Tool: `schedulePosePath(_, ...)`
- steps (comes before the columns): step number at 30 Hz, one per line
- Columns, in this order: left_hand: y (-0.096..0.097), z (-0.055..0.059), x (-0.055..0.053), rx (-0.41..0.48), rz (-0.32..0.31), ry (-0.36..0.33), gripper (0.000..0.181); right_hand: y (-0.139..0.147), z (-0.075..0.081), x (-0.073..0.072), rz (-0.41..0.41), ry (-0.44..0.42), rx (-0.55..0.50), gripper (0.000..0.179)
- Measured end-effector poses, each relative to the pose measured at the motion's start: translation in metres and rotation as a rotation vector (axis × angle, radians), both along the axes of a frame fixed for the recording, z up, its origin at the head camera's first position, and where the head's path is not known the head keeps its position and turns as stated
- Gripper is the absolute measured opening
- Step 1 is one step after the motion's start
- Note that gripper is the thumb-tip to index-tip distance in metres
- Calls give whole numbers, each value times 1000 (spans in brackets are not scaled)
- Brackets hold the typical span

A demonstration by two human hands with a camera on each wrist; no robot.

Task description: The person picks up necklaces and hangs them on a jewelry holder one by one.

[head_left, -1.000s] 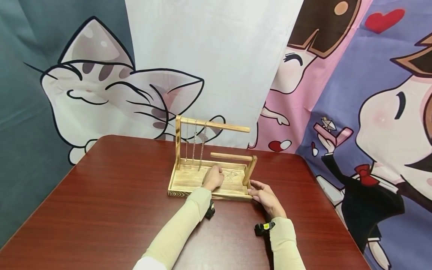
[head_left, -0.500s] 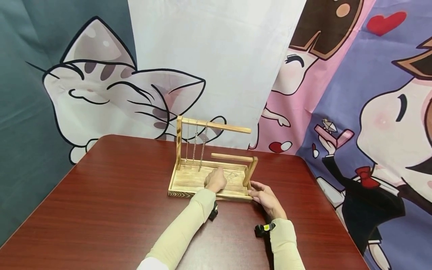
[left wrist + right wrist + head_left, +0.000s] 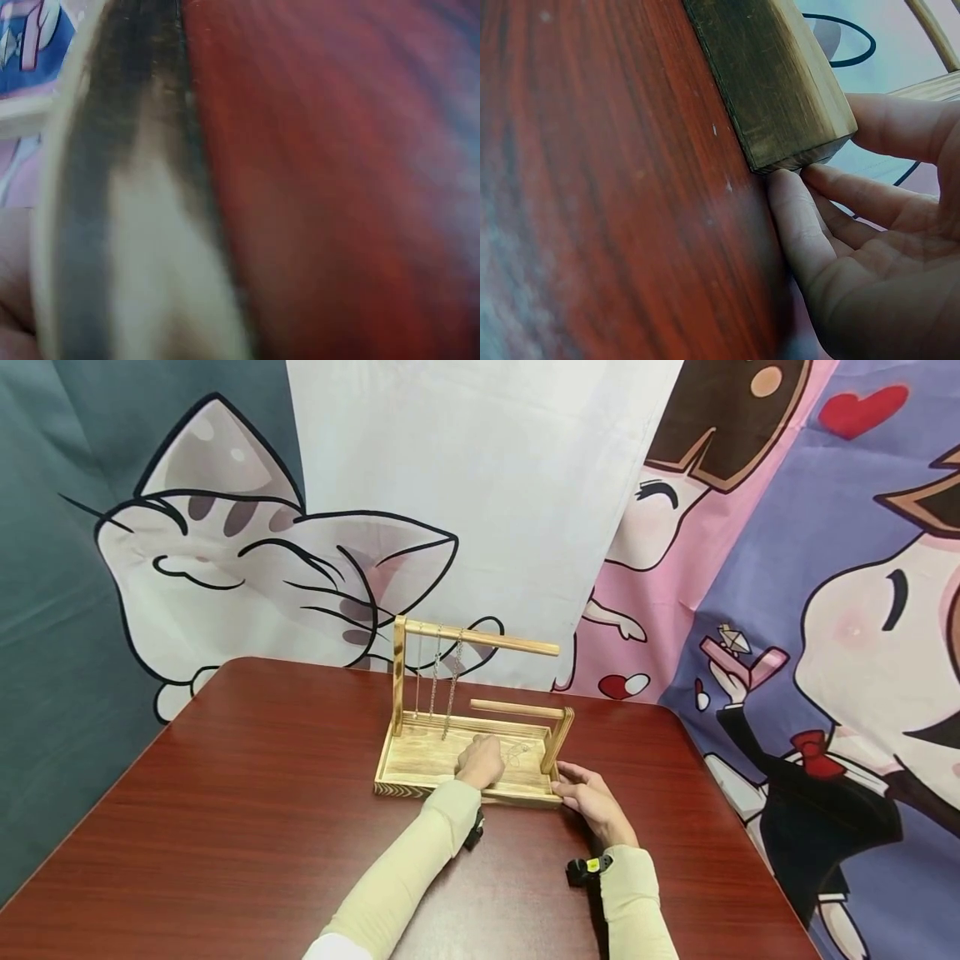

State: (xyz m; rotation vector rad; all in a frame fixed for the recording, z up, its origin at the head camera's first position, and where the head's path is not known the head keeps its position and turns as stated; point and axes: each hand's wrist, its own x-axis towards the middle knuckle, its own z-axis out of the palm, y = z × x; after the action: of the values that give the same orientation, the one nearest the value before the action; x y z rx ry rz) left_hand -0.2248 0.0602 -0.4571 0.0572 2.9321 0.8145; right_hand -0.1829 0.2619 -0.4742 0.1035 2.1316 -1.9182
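Note:
A wooden jewelry stand (image 3: 420, 791) has a shallow tray base, a tall bar at the left and a lower bar at the right. Several thin necklaces (image 3: 434, 681) hang from the upper bar. My left hand (image 3: 480, 762) is down inside the tray, its back towards the head camera and its fingertips hidden. Just right of it, a fine necklace (image 3: 516, 753) lies on the tray floor. At the right end of the tray, my right hand (image 3: 592, 797) holds the corner, thumb over the rim and fingers against the outer end (image 3: 799, 161).
The stand rests on a dark red table (image 3: 262, 827). Behind it hangs a cartoon-printed backdrop (image 3: 480, 485). The lower bar (image 3: 517, 708) juts left from its upright post (image 3: 557, 742), close to my right hand.
My left hand has shifted slightly to the right inside the tray over the past second, then stayed about there. The right hand keeps its place at the corner.

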Motion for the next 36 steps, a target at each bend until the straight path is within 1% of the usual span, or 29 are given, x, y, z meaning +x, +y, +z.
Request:
schedulePosePath(1, 1, 0, 0, -21, -11, -4, 9, 0, 0, 0, -5, 1, -5, 56)
schedulePosePath(2, 2, 1, 1, -42, -25, -7, 6, 1, -1, 0, -7, 3, -6, 56)
schedulePosePath(4, 4, 2, 3, -61, -39, -16, 7, 1, -1, -1, -6, 6, -7, 56)
schedulePosePath(9, 3, 1, 6, -39, -30, -55, 6, 1, -1, 1, 5, -7, -2, 56)
schedulePosePath(12, 0, 1, 7, 19, -28, -82, 10, 0, -1, 1, 0, -13, -9, 56)
schedulePosePath(14, -3, 3, 8, 63, -34, -79, 14, 0, -1, 0, 8, -8, -13, 56)
schedulePosePath(15, -4, 3, 8, 83, -40, -76, 13, 0, -2, 0, 12, -4, -13, 57)
schedulePosePath(17, -8, 5, 11, 134, -65, -60, 11, 0, -1, -1, 14, -6, -15, 57)
schedulePosePath(21, -16, 8, 19, 291, -120, -24, 31, 0, -1, -3, 11, -4, -12, 58)
schedulePosePath(22, -19, 8, 21, 337, -128, -14, 33, 1, 0, -4, 9, -9, -12, 58)
schedulePosePath(24, -25, 10, 25, 409, -124, 15, 32, 1, 0, -4, 9, -9, -12, 59)
schedulePosePath(25, -28, 11, 26, 439, -112, 36, 29, 1, 1, -5, 9, -8, -17, 58)
schedulePosePath(28, -36, 16, 28, 483, -71, 103, 16, 1, 2, -5, 10, -5, -26, 58)
schedulePosePath(30, -42, 21, 29, 488, -48, 135, 11, 1, 3, -4, 14, 0, -32, 58)
schedulePosePath(33, -51, 29, 31, 495, -66, 141, 20, 1, 3, -4, 22, -6, -27, 58)
schedulePosePath(36, -60, 37, 34, 513, -75, 97, 25, 1, 3, -2, 29, -11, -23, 59)
